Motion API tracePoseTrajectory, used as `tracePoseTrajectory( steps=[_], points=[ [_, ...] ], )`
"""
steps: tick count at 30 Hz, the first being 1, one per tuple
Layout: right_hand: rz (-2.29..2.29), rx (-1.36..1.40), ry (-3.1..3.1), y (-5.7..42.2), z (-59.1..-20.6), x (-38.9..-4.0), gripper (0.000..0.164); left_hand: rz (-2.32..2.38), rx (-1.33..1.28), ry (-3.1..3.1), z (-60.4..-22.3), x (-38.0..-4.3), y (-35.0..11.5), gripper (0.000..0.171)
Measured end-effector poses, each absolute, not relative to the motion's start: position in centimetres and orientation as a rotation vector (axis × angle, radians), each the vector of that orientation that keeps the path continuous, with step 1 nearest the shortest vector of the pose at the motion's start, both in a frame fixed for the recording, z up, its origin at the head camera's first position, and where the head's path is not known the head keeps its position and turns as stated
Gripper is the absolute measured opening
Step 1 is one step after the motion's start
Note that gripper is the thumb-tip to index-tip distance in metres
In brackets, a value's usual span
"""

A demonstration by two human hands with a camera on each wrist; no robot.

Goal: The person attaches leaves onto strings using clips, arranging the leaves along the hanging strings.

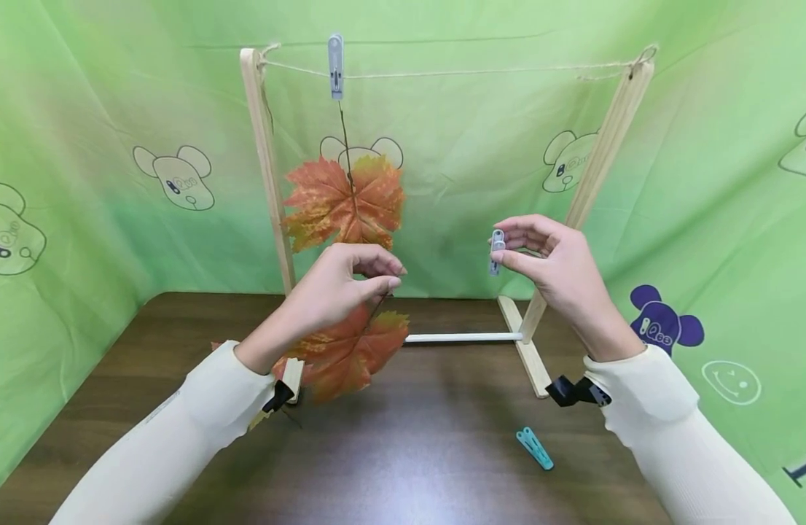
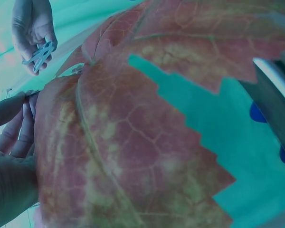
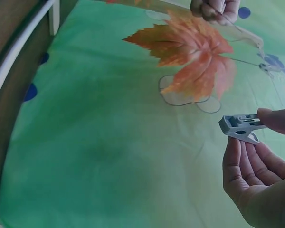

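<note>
My left hand point(image 1: 340, 284) pinches the thin stem of an orange maple leaf point(image 1: 350, 357), which hangs below the fingers. That same leaf point(image 2: 118, 137) fills much of the left wrist view. Off to the right, my right hand point(image 1: 554, 270) holds a grey clothespin point(image 1: 497, 251) between thumb and fingers. The right wrist view shows this clothespin point(image 3: 240, 126) side-on, pinched at its handle end. Above the left hand, another maple leaf point(image 1: 347, 200) hangs by its stem from a second grey clothespin point(image 1: 336, 67) clipped on the string point(image 1: 455, 74).
The string runs between two wooden posts, the left post point(image 1: 265, 160) and the right post point(image 1: 609, 146). A white rod point(image 1: 465, 337) spans the frame low down. On the brown table point(image 1: 409, 467) lies a teal clothespin point(image 1: 535, 448). Behind is a green printed cloth point(image 1: 455, 182).
</note>
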State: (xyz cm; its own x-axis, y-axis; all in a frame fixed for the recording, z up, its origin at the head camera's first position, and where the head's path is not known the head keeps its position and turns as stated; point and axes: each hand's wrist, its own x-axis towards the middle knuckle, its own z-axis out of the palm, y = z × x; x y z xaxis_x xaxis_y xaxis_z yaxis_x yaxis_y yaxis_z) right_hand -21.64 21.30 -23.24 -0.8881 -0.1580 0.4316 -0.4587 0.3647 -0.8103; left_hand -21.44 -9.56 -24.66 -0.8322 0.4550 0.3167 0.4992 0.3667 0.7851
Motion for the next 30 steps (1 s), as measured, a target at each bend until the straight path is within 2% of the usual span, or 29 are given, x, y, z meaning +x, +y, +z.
tracePoseTrajectory(
  steps=[14,30],
  points=[
    [1.755,0.666,-2.116,19.2,-19.9,-22.3,0.029,-1.713,-0.830,-2.402,-22.0,-23.1,-7.0,0.011],
    [1.957,0.696,-1.899,17.9,-16.8,-22.9,0.026,-1.767,-0.829,-2.217,-19.5,-24.7,-6.2,0.012]
  ],
)
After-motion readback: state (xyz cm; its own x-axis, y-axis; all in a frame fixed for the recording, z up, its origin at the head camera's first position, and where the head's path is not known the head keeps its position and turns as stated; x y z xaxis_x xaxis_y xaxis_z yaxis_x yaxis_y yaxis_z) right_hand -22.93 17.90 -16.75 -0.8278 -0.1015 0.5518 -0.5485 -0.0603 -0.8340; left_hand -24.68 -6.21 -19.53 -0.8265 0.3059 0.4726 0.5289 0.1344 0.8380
